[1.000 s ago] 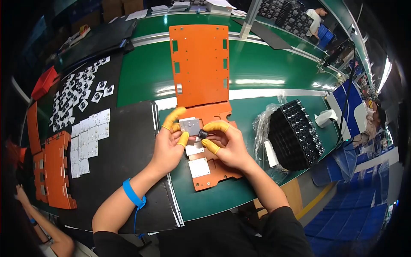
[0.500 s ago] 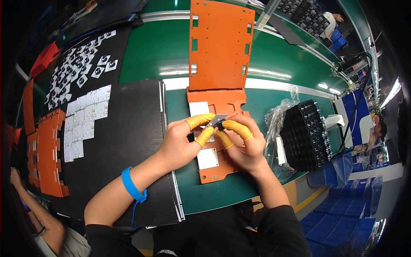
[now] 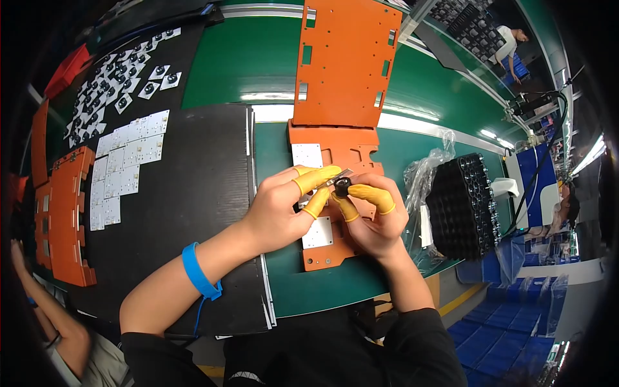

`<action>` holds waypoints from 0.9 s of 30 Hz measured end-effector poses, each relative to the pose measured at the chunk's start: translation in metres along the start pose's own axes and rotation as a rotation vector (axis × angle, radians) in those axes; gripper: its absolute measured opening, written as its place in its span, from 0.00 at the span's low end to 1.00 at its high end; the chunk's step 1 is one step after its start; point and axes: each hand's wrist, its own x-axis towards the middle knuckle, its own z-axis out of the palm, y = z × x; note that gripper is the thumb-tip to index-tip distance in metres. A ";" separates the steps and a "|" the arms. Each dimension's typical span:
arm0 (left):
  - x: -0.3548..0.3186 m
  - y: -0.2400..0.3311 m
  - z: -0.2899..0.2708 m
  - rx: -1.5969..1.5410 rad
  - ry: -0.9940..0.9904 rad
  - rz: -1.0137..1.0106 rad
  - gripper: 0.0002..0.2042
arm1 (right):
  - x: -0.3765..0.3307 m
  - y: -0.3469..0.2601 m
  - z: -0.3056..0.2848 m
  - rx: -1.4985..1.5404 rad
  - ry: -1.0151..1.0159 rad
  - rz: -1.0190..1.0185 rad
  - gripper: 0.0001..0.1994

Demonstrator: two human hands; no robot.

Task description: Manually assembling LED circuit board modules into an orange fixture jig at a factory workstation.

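Observation:
My left hand [image 3: 280,203], with yellow finger cots, pinches a small thin circuit board [image 3: 340,175] that is tilted nearly edge-on. My right hand [image 3: 382,222], also in yellow cots, is closed on a small black lens holder [image 3: 342,187] with its round opening showing. The holder sits right against the board; whether they are joined I cannot tell. Both hands are above the base of an orange fixture [image 3: 338,137]. A white board [image 3: 307,155] lies in its far left recess and another white board [image 3: 318,233] nearer me; between them the hands partly cover it.
The fixture's orange lid [image 3: 348,64] stands open behind. At right are a black tray stack [image 3: 459,206] and clear plastic wrap [image 3: 419,177]. To the left, a black mat [image 3: 187,193] carries white board panels [image 3: 122,171] and boards with black lens holders [image 3: 106,97]. A co-worker's arm [image 3: 55,316] shows lower left.
My right fingers have turned the black lens holder so its round opening faces up more. The board tilts more steeply. The whole view has shifted slightly.

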 end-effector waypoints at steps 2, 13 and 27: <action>-0.001 0.000 0.000 0.025 0.011 0.059 0.16 | 0.000 -0.001 0.000 0.001 0.016 -0.010 0.16; 0.002 0.001 -0.003 0.068 -0.004 0.188 0.15 | -0.001 -0.002 -0.001 0.090 0.037 0.071 0.15; 0.000 0.011 -0.005 -0.019 -0.054 -0.058 0.16 | -0.003 -0.010 -0.003 -0.023 -0.030 -0.062 0.17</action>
